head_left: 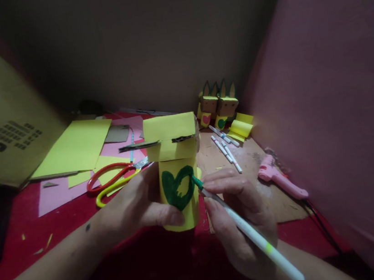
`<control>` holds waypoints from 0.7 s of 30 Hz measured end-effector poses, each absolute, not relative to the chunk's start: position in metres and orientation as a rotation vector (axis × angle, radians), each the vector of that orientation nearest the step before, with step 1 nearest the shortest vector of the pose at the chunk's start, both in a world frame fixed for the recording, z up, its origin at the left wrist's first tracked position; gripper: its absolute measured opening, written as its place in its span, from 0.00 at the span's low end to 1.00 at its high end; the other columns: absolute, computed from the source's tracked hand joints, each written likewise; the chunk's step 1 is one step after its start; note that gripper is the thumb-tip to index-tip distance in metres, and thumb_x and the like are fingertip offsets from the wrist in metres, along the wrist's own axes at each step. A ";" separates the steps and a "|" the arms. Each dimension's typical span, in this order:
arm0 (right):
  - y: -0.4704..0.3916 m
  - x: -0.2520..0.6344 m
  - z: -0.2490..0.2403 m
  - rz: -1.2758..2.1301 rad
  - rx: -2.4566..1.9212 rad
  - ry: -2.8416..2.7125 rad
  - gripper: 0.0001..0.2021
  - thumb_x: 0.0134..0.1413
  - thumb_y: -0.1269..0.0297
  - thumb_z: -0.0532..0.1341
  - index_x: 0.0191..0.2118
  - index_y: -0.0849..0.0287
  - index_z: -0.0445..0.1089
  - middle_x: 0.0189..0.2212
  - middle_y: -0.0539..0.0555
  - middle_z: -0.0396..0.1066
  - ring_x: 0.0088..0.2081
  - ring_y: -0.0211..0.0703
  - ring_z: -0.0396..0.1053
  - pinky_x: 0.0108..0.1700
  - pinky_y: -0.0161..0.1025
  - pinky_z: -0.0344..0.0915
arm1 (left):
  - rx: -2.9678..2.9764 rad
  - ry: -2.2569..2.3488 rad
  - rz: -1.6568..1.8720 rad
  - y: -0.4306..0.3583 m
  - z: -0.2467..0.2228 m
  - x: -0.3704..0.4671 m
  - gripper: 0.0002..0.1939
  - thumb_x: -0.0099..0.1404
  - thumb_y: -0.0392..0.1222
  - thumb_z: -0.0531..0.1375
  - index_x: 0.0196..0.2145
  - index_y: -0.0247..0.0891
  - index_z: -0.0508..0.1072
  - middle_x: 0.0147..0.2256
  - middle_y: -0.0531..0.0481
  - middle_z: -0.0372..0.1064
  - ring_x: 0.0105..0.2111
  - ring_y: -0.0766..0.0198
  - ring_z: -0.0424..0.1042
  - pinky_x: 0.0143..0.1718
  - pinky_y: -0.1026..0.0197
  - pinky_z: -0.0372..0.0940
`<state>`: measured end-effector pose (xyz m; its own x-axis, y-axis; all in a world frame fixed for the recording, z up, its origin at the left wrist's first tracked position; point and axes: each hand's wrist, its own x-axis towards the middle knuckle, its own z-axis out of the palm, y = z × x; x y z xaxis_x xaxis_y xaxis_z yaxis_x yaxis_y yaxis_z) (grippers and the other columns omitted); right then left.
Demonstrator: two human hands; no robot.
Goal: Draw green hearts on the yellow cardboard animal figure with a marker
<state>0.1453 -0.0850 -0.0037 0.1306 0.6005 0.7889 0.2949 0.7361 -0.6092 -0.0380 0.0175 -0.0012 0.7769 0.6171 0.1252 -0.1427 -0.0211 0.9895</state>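
Note:
Upright in the middle stands a yellow paper figure (174, 151), a tube body under a boxy head with dark cardboard flaps. My left hand (147, 205) is closed around the tube's left side, thumb across the lower front. On the front is a green heart (171, 190), coloured in except for a yellow patch on its right half. Pinched in my right hand (241, 215) is a white felt-tip pen (254, 234). Its green tip touches the heart's upper right edge. The left fingers behind the tube are hidden.
Red-and-yellow-handled scissors (116, 179) and yellow paper sheets (74, 145) lie left. At the back right stand two finished-looking figures (218, 103) with pointed ears. Several pens (226, 151), rolled yellow paper (240, 128) and a pink glue gun (281, 178) rest on brown cardboard (260, 203).

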 end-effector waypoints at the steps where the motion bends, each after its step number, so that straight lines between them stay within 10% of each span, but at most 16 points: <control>1: -0.085 0.146 -0.004 0.256 -0.782 -1.464 0.15 0.62 0.79 0.61 0.48 0.52 0.72 0.38 0.52 0.73 0.39 0.41 0.74 0.36 0.36 0.74 | 1.480 0.397 0.635 0.017 -0.001 -0.038 0.32 0.52 0.41 0.79 0.53 0.45 0.77 0.46 0.48 0.80 0.44 0.52 0.77 0.36 0.64 0.72; 21: -0.084 0.146 -0.003 0.242 -0.782 -1.476 0.15 0.63 0.78 0.62 0.49 0.50 0.73 0.38 0.51 0.74 0.37 0.41 0.74 0.38 0.39 0.75 | 1.438 0.430 0.610 0.017 -0.001 -0.038 0.38 0.47 0.43 0.81 0.55 0.51 0.76 0.47 0.53 0.79 0.47 0.52 0.76 0.36 0.64 0.70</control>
